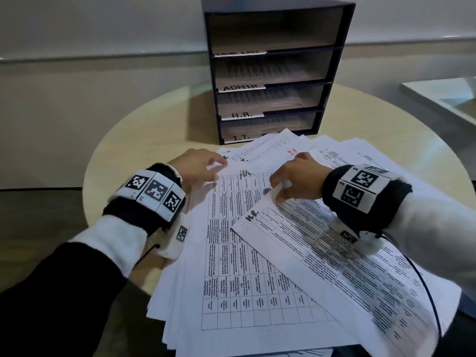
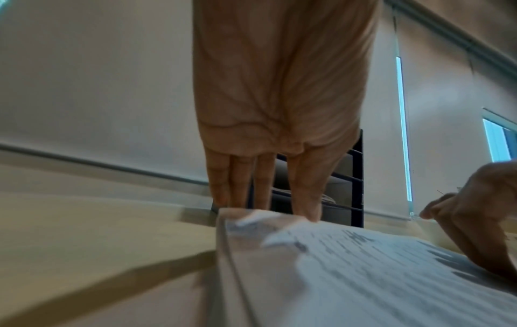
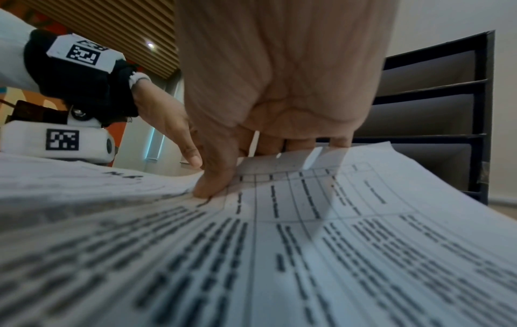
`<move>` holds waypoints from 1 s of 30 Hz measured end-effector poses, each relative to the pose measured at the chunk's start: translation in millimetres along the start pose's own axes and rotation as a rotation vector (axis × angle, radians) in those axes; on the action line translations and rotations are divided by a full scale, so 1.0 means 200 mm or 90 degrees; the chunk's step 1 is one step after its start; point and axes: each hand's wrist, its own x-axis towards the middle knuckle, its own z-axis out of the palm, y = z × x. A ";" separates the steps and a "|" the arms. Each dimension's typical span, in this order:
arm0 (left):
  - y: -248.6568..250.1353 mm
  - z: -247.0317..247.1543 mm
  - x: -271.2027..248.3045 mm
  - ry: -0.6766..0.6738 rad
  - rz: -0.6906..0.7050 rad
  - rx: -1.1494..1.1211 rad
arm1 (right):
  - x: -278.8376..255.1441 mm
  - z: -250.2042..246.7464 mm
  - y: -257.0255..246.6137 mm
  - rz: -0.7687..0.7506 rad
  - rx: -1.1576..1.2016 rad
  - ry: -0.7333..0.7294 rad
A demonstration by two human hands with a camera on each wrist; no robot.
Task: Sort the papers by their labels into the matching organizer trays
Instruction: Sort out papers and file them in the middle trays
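A dark four-tray organizer [image 1: 273,73] stands at the back of the table, its trays labelled TASK LIST, ADMIN, H.R. [image 1: 242,115] and I.T. A loose pile of printed sheets [image 1: 244,266] is spread in front of it. On top lies a skewed sheet marked H.R. [image 1: 322,253]. My right hand [image 1: 286,186] pinches its far edge, thumb [image 3: 212,183] on top and fingers underneath. My left hand [image 1: 206,166] rests its straight fingertips [image 2: 307,212] on the pile's far left corner. The sheet below also bears an H.R. mark.
The round wooden table [image 1: 144,130] shows bare to the left of the pile and around the organizer. A sheet with a red I.T. mark [image 1: 292,152] fans out near the organizer's base. A grey glass-topped surface [image 1: 443,96] sits at the right. A wall runs behind.
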 end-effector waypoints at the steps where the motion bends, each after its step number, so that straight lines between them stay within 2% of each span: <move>1: -0.01 0.00 0.00 0.016 -0.001 0.005 | 0.00 0.00 0.00 0.001 -0.004 -0.002; 4: -0.03 0.01 -0.01 0.047 -0.012 -0.011 | 0.00 0.01 0.00 0.002 -0.005 -0.009; 9: -0.05 0.01 -0.03 -0.045 -0.032 0.030 | 0.00 0.02 0.00 -0.008 0.011 -0.001; 12: -0.06 0.00 -0.02 -0.042 -0.049 0.041 | 0.00 0.01 -0.01 -0.007 0.004 -0.009; 17: -0.06 -0.01 0.00 -0.034 -0.130 0.045 | 0.00 0.01 -0.01 -0.003 -0.029 -0.023; 24: -0.09 -0.01 0.05 -0.098 -0.171 0.048 | 0.01 0.00 -0.01 -0.003 -0.041 -0.041; 30: -0.07 0.03 0.04 -0.108 -0.173 0.043 | 0.01 0.01 -0.01 -0.004 -0.014 -0.032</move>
